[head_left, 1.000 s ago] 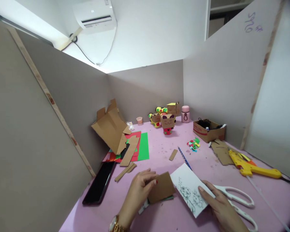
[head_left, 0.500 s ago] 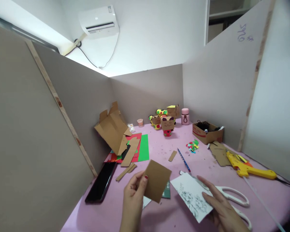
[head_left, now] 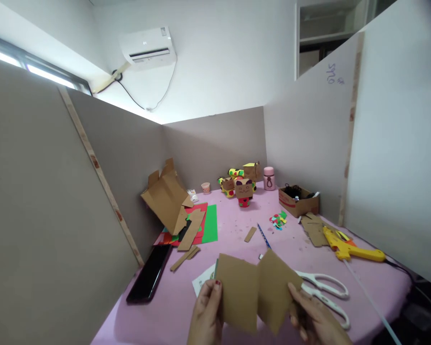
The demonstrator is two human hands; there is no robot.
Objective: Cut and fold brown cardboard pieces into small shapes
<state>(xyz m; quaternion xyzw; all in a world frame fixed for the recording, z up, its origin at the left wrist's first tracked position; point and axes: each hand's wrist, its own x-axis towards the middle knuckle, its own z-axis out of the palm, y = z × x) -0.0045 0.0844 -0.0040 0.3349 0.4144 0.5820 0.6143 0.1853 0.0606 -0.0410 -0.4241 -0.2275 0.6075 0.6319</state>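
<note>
My left hand (head_left: 207, 306) is closed on a brown cardboard piece (head_left: 238, 292), thumb on its face and fingers behind. Between the thumb and fingers of my right hand (head_left: 314, 314) is a second cardboard piece (head_left: 276, 290), tilted, its plain brown side toward me. The two pieces meet or slightly overlap along their inner edges, above the pink table. Just beyond my right hand lie white-handled scissors (head_left: 326, 290), their blades partly hidden by the cardboard. A white sheet of paper (head_left: 200, 279) sticks out beside my left hand.
A phone (head_left: 149, 278), cardboard strips (head_left: 183, 259) and coloured sheets (head_left: 209, 225) lie left. Ahead are a pencil (head_left: 263, 235), paper scraps (head_left: 278, 220) and cardboard animal figures (head_left: 243, 191). At right stand a yellow glue gun (head_left: 352, 250) and an open box (head_left: 298, 203). Grey partitions (head_left: 215, 143) enclose the table.
My right hand has turned its piece from the white, flower-printed side to the brown side and brought it left against the other piece. The left piece is straighter. The view has shifted slightly.
</note>
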